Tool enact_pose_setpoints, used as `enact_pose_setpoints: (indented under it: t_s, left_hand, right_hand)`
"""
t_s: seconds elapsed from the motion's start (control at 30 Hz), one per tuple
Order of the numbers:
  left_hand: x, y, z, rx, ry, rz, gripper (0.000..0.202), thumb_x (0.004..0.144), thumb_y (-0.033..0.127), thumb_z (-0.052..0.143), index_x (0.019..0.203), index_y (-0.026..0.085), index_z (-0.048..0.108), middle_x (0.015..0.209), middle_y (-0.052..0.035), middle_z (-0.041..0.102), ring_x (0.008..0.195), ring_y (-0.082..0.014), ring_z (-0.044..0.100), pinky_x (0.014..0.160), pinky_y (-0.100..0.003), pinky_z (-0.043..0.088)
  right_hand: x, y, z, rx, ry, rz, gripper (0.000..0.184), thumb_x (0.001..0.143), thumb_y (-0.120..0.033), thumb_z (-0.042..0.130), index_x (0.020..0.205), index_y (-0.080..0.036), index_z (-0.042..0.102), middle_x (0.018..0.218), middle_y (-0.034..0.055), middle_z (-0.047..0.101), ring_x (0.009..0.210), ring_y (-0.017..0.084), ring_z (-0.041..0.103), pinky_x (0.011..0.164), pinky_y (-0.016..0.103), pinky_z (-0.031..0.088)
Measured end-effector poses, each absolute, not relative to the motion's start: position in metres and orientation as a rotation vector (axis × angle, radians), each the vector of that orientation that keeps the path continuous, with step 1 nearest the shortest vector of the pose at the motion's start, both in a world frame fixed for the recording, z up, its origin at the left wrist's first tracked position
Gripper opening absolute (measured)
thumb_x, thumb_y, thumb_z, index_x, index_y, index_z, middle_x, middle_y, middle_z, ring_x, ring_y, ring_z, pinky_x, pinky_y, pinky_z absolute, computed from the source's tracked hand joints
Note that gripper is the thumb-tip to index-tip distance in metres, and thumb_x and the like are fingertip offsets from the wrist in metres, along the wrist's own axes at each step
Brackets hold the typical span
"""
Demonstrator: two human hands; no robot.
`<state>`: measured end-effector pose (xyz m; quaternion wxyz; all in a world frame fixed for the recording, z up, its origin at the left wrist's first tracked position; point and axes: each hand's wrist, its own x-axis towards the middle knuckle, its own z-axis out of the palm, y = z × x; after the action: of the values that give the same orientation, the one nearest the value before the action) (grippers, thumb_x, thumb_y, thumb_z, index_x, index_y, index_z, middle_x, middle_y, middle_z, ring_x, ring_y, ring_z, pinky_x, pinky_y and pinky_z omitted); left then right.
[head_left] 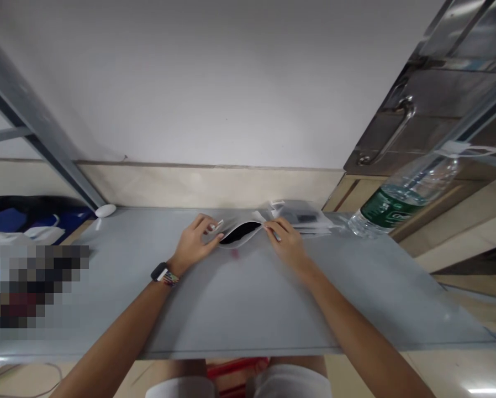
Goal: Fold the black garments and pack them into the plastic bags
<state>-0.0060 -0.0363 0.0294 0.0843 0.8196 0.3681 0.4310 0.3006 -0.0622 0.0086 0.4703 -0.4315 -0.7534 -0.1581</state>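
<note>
A thin, pale plastic bag (240, 241) is stretched between my hands above the grey table, its mouth gaping toward me with black showing inside. My left hand (195, 237) pinches the left end of the opening between thumb and fingers, and a small white piece sticks up by the fingertips. At the opposite corner, my right hand (286, 243) grips the bag's edge with its fingertips. What lies within the bag cannot be made out. Just behind my right hand is a stack of clear plastic bags (301, 213) with something grey and flat in them.
A large water bottle (397, 204) with a green label stands at the table's (248, 315) right end. A white rounded object (106, 210) lies at the back left corner beside a metal post (53, 138). The wall (215, 94) rises directly behind. A blurred-out patch covers the left side.
</note>
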Motion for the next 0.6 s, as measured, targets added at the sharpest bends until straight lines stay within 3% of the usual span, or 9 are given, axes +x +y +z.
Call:
enact_pose_setpoints:
  t_s: [0.13, 0.23, 0.3, 0.4, 0.47, 0.6]
  left_hand:
    - [-0.003, -0.039, 0.029, 2.503, 1.045, 1.222, 0.032, 0.096, 0.050, 0.074, 0.113, 0.023, 0.070, 0.111, -0.0068, 0.068, 0.088, -0.0190, 0.069, 0.080, -0.033, 0.061]
    - [-0.002, -0.040, 0.032, 2.561, 1.044, 1.247, 0.018, 0.104, 0.038, 0.063, 0.100, 0.023, 0.071, 0.101, -0.0055, 0.070, 0.085, -0.0181, 0.069, 0.080, -0.032, 0.060]
    - [0.000, -0.040, 0.033, 2.564, 1.039, 1.289, 0.020, 0.106, 0.031, 0.058, 0.094, 0.022, 0.069, 0.095, -0.0044, 0.070, 0.078, -0.0158, 0.067, 0.075, -0.030, 0.058]
    - [0.004, -0.043, 0.033, 2.560, 1.035, 1.356, 0.017, 0.106, 0.027, 0.058, 0.094, 0.021, 0.070, 0.095, -0.0043, 0.070, 0.073, -0.0138, 0.065, 0.070, -0.027, 0.057]
    - [0.007, -0.046, 0.032, 2.596, 1.024, 1.385, 0.016, 0.106, 0.025, 0.058, 0.096, 0.021, 0.070, 0.096, -0.0053, 0.071, 0.079, -0.0151, 0.068, 0.071, -0.027, 0.057]
    - [0.014, -0.055, 0.033, 2.630, 0.989, 1.438, 0.015, 0.106, 0.024, 0.058, 0.100, 0.022, 0.072, 0.097, -0.0061, 0.072, 0.083, -0.0165, 0.070, 0.071, -0.028, 0.058]
  right_hand:
    - [0.298, -0.063, 0.010, -1.042, -1.858, -0.408, 0.016, 0.106, -0.018, 0.060, 0.103, -0.021, 0.075, 0.092, 0.0049, 0.075, 0.081, 0.015, 0.072, 0.073, 0.025, 0.056]
    - [0.298, -0.064, 0.014, -1.042, -1.870, -0.472, 0.014, 0.105, -0.018, 0.062, 0.101, -0.022, 0.075, 0.089, 0.0040, 0.075, 0.080, 0.015, 0.071, 0.073, 0.026, 0.056]
    - [0.296, -0.066, 0.018, -1.025, -1.883, -0.520, 0.013, 0.103, -0.021, 0.064, 0.107, -0.022, 0.076, 0.093, 0.0057, 0.076, 0.085, 0.019, 0.072, 0.078, 0.030, 0.059]
    - [0.286, -0.074, 0.027, -0.939, -1.933, -0.508, 0.018, 0.102, -0.023, 0.066, 0.117, -0.022, 0.076, 0.110, 0.0117, 0.076, 0.104, 0.025, 0.070, 0.093, 0.042, 0.061]
    - [0.276, -0.081, 0.032, -0.870, -2.002, -0.484, 0.017, 0.101, -0.021, 0.067, 0.114, -0.023, 0.077, 0.123, 0.0134, 0.074, 0.117, 0.028, 0.067, 0.102, 0.047, 0.059]
    - [0.257, -0.090, 0.034, -0.893, -2.148, -0.478, 0.021, 0.097, -0.031, 0.076, 0.117, -0.024, 0.079, 0.143, 0.0142, 0.069, 0.134, 0.033, 0.060, 0.108, 0.052, 0.057]
